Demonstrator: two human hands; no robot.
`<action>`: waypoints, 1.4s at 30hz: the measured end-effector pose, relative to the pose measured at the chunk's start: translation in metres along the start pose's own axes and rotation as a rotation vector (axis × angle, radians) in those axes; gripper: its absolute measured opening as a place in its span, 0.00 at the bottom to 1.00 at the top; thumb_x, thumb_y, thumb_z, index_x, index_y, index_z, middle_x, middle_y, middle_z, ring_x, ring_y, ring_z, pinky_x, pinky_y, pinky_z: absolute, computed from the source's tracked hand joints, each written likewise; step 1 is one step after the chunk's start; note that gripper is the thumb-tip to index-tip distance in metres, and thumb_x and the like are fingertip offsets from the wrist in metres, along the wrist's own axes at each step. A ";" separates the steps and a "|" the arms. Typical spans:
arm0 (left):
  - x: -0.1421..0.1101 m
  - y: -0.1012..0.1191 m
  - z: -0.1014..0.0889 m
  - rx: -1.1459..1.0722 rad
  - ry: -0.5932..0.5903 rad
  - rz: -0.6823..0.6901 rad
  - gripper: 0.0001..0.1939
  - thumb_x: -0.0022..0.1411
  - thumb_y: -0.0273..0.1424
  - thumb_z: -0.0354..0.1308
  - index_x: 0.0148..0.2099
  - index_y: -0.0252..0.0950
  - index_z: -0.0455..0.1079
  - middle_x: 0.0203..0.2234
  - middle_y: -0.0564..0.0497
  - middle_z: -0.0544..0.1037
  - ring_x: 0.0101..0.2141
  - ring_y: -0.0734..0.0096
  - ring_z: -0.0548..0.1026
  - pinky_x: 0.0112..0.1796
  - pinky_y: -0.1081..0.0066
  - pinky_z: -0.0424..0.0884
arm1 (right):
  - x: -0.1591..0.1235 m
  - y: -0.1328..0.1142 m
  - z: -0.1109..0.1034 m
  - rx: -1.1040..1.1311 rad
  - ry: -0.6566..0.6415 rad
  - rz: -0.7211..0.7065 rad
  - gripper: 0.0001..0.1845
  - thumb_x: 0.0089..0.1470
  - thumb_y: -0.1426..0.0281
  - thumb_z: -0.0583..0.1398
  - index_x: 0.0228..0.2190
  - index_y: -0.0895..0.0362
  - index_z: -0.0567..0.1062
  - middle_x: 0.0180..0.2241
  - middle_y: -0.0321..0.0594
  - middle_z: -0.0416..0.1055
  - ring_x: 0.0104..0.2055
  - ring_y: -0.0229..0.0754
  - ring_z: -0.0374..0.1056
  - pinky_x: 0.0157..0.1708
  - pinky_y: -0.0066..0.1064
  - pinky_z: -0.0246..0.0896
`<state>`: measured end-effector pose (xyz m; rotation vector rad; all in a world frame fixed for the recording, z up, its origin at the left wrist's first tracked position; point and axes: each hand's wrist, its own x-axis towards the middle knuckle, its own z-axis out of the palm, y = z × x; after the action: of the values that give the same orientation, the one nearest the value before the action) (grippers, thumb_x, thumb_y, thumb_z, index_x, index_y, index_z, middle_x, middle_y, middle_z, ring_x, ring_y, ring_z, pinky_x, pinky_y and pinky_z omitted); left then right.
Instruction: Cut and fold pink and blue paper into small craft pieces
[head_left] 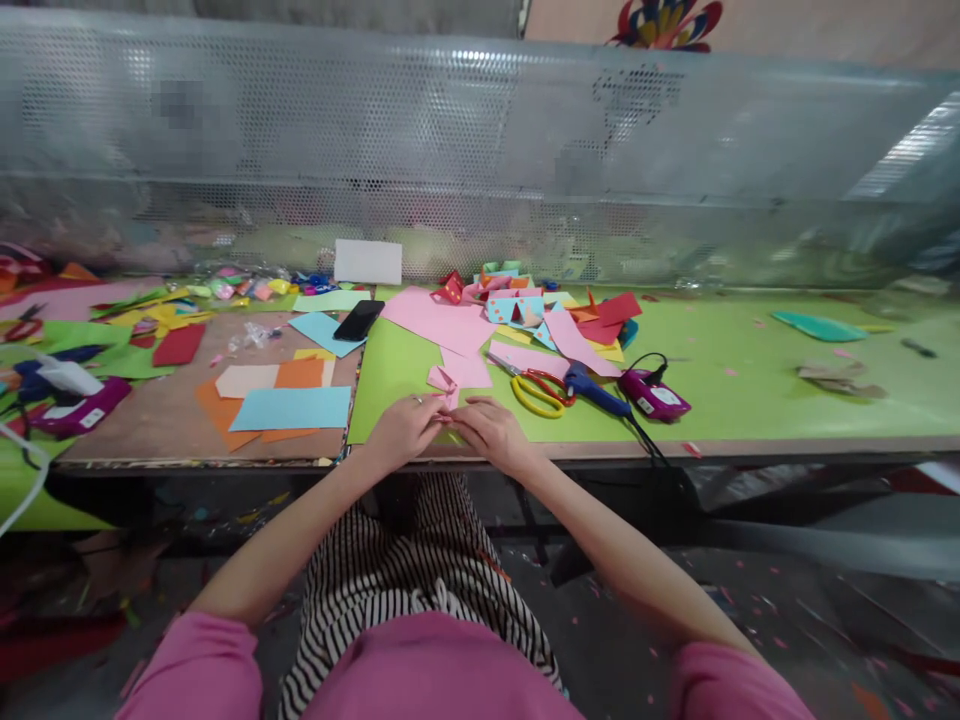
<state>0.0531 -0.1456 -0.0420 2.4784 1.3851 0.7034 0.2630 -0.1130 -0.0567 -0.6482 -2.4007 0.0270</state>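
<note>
Both my hands meet at the table's front edge over a small folded piece of pink paper (444,383). My left hand (405,430) pinches it from the left, fingers closed, a ring on one finger. From the right, my right hand (495,432) has its fingertips closed on the same paper. Part of the paper is hidden under the fingers. Just beyond lie flat pink sheets (442,320). Scissors with yellow and red handles (536,392) rest right of my hands, beside a blue glue gun (596,388).
A purple device (656,395) with a cable sits farther right. Left are a black phone (359,320), a light-blue paper strip (291,409) and orange paper (221,410). Dotted paper pieces (517,308) pile up behind. A perforated metal panel (450,130) closes the table's back.
</note>
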 end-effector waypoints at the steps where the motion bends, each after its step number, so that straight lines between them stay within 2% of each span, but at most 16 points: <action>1: 0.003 0.000 -0.002 0.006 -0.008 -0.002 0.11 0.71 0.32 0.51 0.50 0.37 0.73 0.45 0.41 0.82 0.46 0.54 0.79 0.48 0.59 0.71 | 0.002 0.002 -0.001 0.010 -0.007 -0.003 0.17 0.70 0.62 0.52 0.42 0.55 0.78 0.37 0.46 0.82 0.39 0.44 0.77 0.51 0.40 0.69; 6: 0.011 -0.003 -0.007 0.018 -0.081 -0.015 0.14 0.74 0.36 0.47 0.50 0.39 0.73 0.44 0.43 0.83 0.43 0.57 0.80 0.44 0.62 0.72 | 0.006 0.013 -0.005 0.024 -0.036 0.023 0.13 0.69 0.63 0.55 0.41 0.55 0.78 0.35 0.46 0.81 0.41 0.47 0.76 0.43 0.38 0.69; 10: 0.012 -0.004 -0.012 0.019 -0.200 0.032 0.11 0.71 0.34 0.52 0.46 0.38 0.75 0.42 0.43 0.83 0.43 0.58 0.80 0.43 0.65 0.72 | 0.008 0.017 -0.011 0.034 -0.172 -0.075 0.11 0.68 0.67 0.56 0.37 0.55 0.78 0.33 0.43 0.80 0.36 0.44 0.74 0.39 0.34 0.65; 12: 0.011 -0.005 -0.021 0.016 -0.274 0.081 0.09 0.69 0.33 0.56 0.45 0.38 0.77 0.42 0.46 0.84 0.43 0.60 0.80 0.42 0.67 0.72 | 0.010 0.017 -0.017 0.027 -0.257 -0.117 0.10 0.68 0.68 0.57 0.37 0.55 0.78 0.33 0.42 0.80 0.36 0.43 0.73 0.38 0.33 0.63; 15: 0.010 -0.008 -0.040 -0.024 -0.354 0.124 0.12 0.69 0.33 0.56 0.51 0.39 0.77 0.47 0.48 0.84 0.45 0.62 0.80 0.44 0.70 0.72 | 0.019 0.014 -0.027 -0.017 -0.391 -0.112 0.08 0.66 0.69 0.59 0.38 0.56 0.78 0.35 0.43 0.80 0.37 0.43 0.73 0.39 0.32 0.62; 18: 0.008 -0.018 -0.058 -0.105 -0.361 0.084 0.17 0.69 0.33 0.53 0.55 0.38 0.76 0.52 0.47 0.82 0.50 0.61 0.79 0.49 0.67 0.71 | 0.036 0.013 -0.033 -0.032 -0.508 -0.060 0.06 0.63 0.71 0.61 0.39 0.57 0.79 0.36 0.43 0.80 0.38 0.44 0.74 0.39 0.33 0.62; 21: 0.005 -0.033 -0.065 -0.178 -0.350 0.033 0.17 0.68 0.33 0.55 0.55 0.37 0.77 0.53 0.47 0.82 0.51 0.60 0.79 0.51 0.67 0.70 | 0.054 0.014 -0.030 0.001 -0.579 -0.025 0.07 0.63 0.72 0.60 0.39 0.56 0.80 0.36 0.43 0.81 0.39 0.45 0.75 0.39 0.33 0.63; 25: -0.003 -0.053 -0.065 -0.273 -0.355 -0.006 0.16 0.68 0.34 0.57 0.54 0.36 0.77 0.50 0.45 0.83 0.49 0.61 0.80 0.48 0.69 0.71 | 0.069 0.016 -0.019 0.076 -0.602 -0.011 0.10 0.66 0.70 0.58 0.41 0.56 0.81 0.38 0.44 0.81 0.41 0.45 0.76 0.42 0.34 0.65; 29: -0.011 -0.065 -0.066 -0.328 -0.325 -0.043 0.16 0.68 0.34 0.58 0.55 0.37 0.77 0.50 0.46 0.83 0.48 0.62 0.80 0.48 0.69 0.71 | 0.077 0.020 -0.011 0.117 -0.611 -0.004 0.13 0.68 0.68 0.56 0.41 0.55 0.81 0.38 0.44 0.81 0.39 0.44 0.76 0.40 0.33 0.66; 36: -0.013 -0.071 -0.067 -0.349 -0.315 -0.039 0.16 0.67 0.31 0.59 0.55 0.37 0.77 0.49 0.46 0.83 0.48 0.62 0.80 0.48 0.69 0.71 | 0.084 0.023 -0.004 0.091 -0.620 -0.016 0.12 0.67 0.69 0.56 0.40 0.53 0.81 0.34 0.40 0.79 0.35 0.42 0.74 0.33 0.30 0.62; 42: -0.009 -0.074 -0.062 -0.412 -0.345 -0.042 0.16 0.67 0.33 0.60 0.55 0.37 0.77 0.49 0.46 0.83 0.48 0.63 0.80 0.48 0.70 0.70 | 0.078 0.027 0.002 0.107 -0.555 -0.013 0.11 0.66 0.70 0.58 0.39 0.54 0.82 0.34 0.41 0.79 0.34 0.42 0.73 0.34 0.31 0.63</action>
<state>-0.0370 -0.1164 -0.0214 2.1152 1.0417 0.4656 0.2210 -0.0535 -0.0180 -0.6346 -2.9068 0.3722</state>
